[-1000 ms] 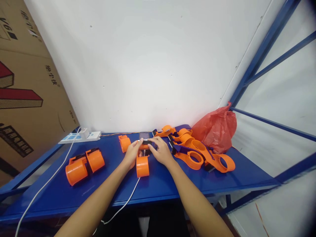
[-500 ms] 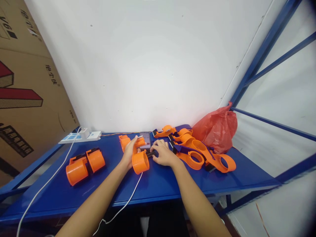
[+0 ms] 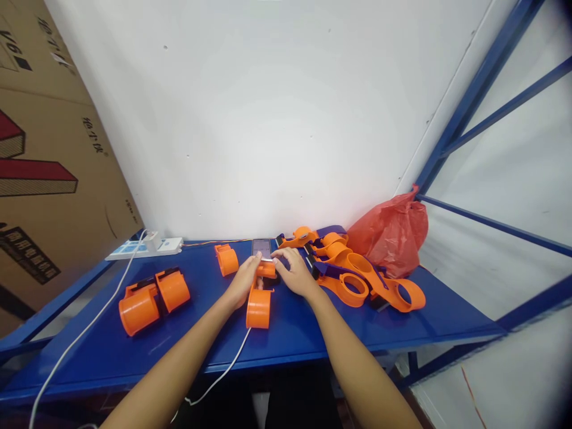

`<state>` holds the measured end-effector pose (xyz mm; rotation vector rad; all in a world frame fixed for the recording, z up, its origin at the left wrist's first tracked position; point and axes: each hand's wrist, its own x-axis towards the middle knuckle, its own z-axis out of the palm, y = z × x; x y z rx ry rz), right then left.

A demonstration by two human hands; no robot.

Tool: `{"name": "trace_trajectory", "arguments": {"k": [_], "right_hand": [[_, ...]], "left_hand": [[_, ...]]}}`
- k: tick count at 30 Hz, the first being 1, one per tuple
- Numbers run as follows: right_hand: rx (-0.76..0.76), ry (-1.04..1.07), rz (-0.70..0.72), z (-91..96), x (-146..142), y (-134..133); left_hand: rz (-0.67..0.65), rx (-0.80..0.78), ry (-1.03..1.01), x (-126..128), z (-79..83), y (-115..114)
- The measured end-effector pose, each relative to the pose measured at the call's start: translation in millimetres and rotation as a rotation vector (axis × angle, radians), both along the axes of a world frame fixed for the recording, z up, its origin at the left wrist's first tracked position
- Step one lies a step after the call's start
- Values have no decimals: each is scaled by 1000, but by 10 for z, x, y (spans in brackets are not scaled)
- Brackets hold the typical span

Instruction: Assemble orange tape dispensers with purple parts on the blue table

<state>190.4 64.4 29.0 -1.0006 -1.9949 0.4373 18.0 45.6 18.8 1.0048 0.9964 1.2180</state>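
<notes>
My left hand [image 3: 242,282] is closed round an orange tape dispenser [image 3: 258,308], whose round hub points toward me. My right hand [image 3: 292,271] is at the dispenser's far end, with its thumb by the light blade edge and its fingers bent over it. A dark piece shows under that end, partly hidden by the right hand. Just beyond both hands lies a phone [image 3: 261,248] with its screen lit. Left of my left hand, another orange dispenser part [image 3: 227,260] rests on the blue table [image 3: 196,333].
At left lie two orange dispensers [image 3: 139,308] with dark parts. Several orange and purple dispensers [image 3: 351,290] are heaped at right, before a red plastic bag [image 3: 391,232]. A white power strip [image 3: 170,245] with a cable [image 3: 89,326] sits at back left, near a large carton [image 3: 58,179].
The held dispenser has turned so that its hub faces me and its blade end faces the phone. My right hand has moved slightly and its thumb now sits at the blade end.
</notes>
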Motion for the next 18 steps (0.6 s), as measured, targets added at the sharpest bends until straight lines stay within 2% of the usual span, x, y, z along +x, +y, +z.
{"name": "trace_trajectory", "arguments": {"k": [7, 12, 18], "right_hand": [[-44, 67, 9, -79, -57, 25], [-37, 168, -43, -71, -33, 85], [-54, 388, -268, -28, 157, 195]], "left_hand": [[-50, 89, 55, 19, -31, -30], [13, 141, 65, -6, 20, -6], [142, 34, -154, -289, 207, 51]]}}
